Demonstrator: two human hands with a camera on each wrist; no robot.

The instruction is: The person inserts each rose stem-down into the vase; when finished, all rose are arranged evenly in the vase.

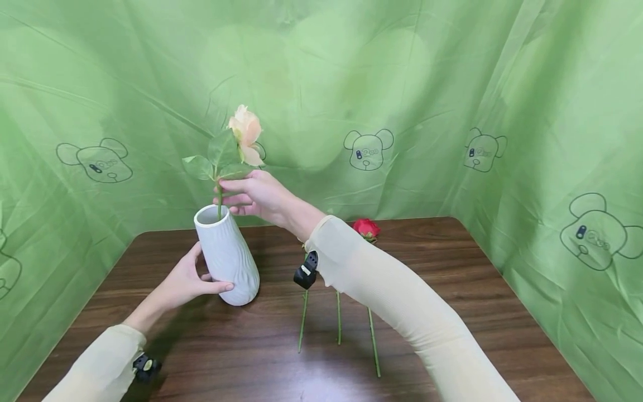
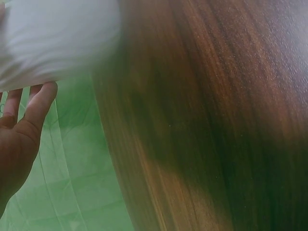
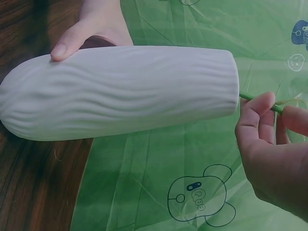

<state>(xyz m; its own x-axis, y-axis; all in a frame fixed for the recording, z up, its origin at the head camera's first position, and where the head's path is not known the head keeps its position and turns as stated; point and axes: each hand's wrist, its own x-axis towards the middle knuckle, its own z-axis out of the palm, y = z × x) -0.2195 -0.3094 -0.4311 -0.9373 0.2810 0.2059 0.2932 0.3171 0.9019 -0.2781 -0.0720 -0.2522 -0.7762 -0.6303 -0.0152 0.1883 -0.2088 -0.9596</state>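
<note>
A white rippled vase (image 1: 228,259) leans a little toward the left in the head view. My left hand (image 1: 182,283) grips its lower side, thumb across the front and fingers behind. At the mouth, my right hand (image 1: 263,196) pinches the green stem of a peach rose (image 1: 246,131) just under its leaves. The stem's lower end goes inside the vase, where its tip is hidden. In the right wrist view, the stem (image 3: 246,96) runs from the vase rim to the fingers of that hand. The left wrist view shows part of the vase (image 2: 57,38), blurred.
On the dark wooden table (image 1: 261,357) lie a red rose (image 1: 366,228) and several green stems (image 1: 373,340), partly covered by my right forearm. A green cloth (image 1: 311,84) with bear outlines hangs behind and along both sides. Black straps circle both wrists.
</note>
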